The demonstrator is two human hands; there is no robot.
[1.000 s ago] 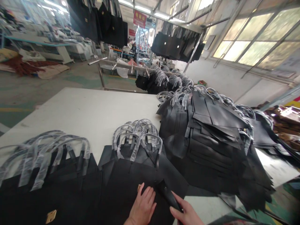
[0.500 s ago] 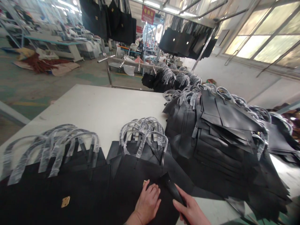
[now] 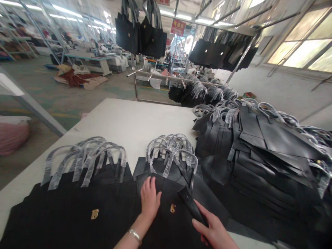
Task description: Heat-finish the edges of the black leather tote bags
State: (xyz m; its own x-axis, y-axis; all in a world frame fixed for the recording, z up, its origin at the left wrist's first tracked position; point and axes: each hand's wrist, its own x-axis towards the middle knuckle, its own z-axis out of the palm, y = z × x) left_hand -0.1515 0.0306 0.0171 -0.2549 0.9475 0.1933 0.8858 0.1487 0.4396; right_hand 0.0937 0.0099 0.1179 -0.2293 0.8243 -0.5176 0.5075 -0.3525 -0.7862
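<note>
In front of me a black handbag (image 3: 178, 224) lies on a pile of similar bags, its gold lock plate (image 3: 173, 208) showing. My left hand (image 3: 149, 199) rests on this bag, fingers stretched toward the top edge by a handle base, thumb apart. Plastic-wrapped handles (image 3: 178, 152) stand up just beyond the fingertips. My right hand (image 3: 211, 226) is closed around a dark leather strap (image 3: 190, 204), whose broad end, with a small round stud, points up and left over the bag. What its lower end joins is hidden by the hand.
At left lies another pile of black bags (image 3: 70, 207) with wrapped handles. A tall stack of black bags (image 3: 249, 166) fills the right of the white table (image 3: 124, 117). Behind it stands a metal rack (image 3: 166, 74) with hanging bags (image 3: 153, 38).
My left hand has moved up and left, from beside the lock plate to the bag's top edge, uncovering the plate. My right hand keeps the strap. The view has shifted left.
</note>
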